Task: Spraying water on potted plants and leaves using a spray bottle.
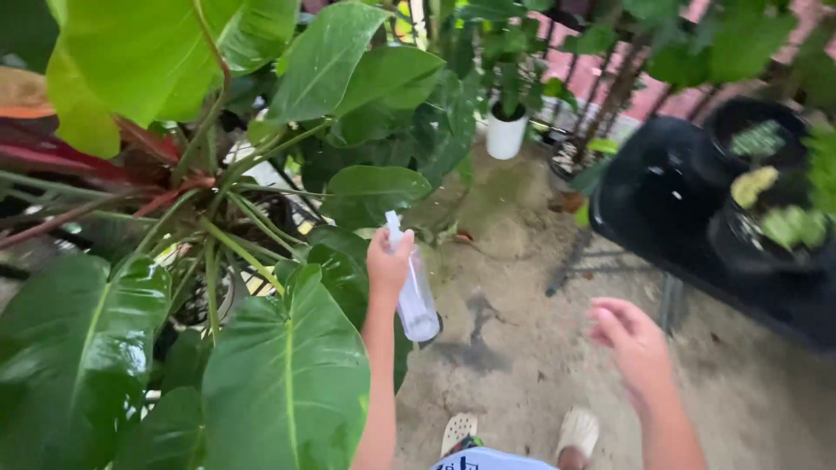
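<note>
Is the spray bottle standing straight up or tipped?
Tipped a little. The left hand holds the bottle with its nozzle up and leaning left, its base lower right.

The floor is bare, sandy-grey concrete, mottled with a dark damp patch near the middle and faint green staining toward twelve o'clock. From nine to eleven o'clock large glossy green leaves crowd the scene, with reddish stems among them — a small white pot stands further back at twelve o'clock, before a pinkish-red wall crossed by thin dark stalks. At three o'clock a black stand carries black pots of pale green growth, under soft, even daylight.
</note>
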